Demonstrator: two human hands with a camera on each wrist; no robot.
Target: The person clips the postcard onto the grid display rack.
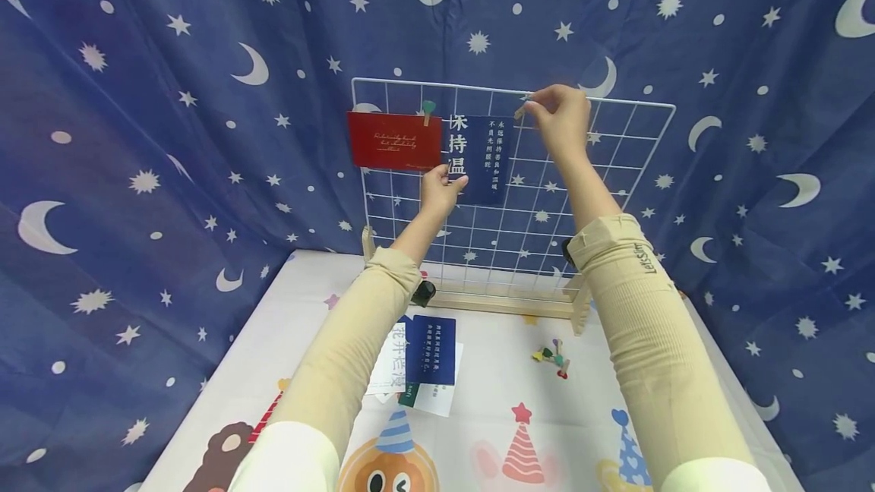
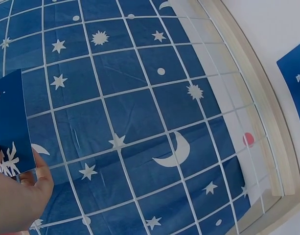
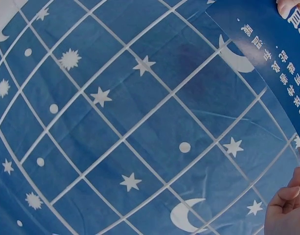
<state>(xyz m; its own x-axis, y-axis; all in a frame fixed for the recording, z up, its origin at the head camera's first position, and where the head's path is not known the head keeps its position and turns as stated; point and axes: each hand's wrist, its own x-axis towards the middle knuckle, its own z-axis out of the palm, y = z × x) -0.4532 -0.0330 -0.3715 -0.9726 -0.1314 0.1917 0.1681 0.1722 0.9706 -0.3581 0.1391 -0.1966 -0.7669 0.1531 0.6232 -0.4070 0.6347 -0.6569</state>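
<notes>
Against the white wire grid, a dark blue card (image 1: 487, 181) with white Chinese characters is held upright. My left hand (image 1: 437, 194) pinches its lower left edge between thumb and fingers; the left wrist view shows the same card (image 2: 10, 117) over the grid. Up at the card's top right corner, my right hand (image 1: 562, 118) pinches a small wooden clothespin (image 1: 520, 111), mostly covered by the fingertips. To the left hangs a red card (image 1: 394, 141) with pale script, and a green-topped clothespin (image 1: 428, 108) sits at its upper right.
The wire grid (image 1: 615, 102) stands in a wooden base (image 1: 506, 302) on the white patterned table. In front lie several cards, a blue one (image 1: 432, 348) on top, and right of them a little heap of colourful clothespins (image 1: 552, 357). A starry blue curtain (image 1: 205, 44) hangs behind.
</notes>
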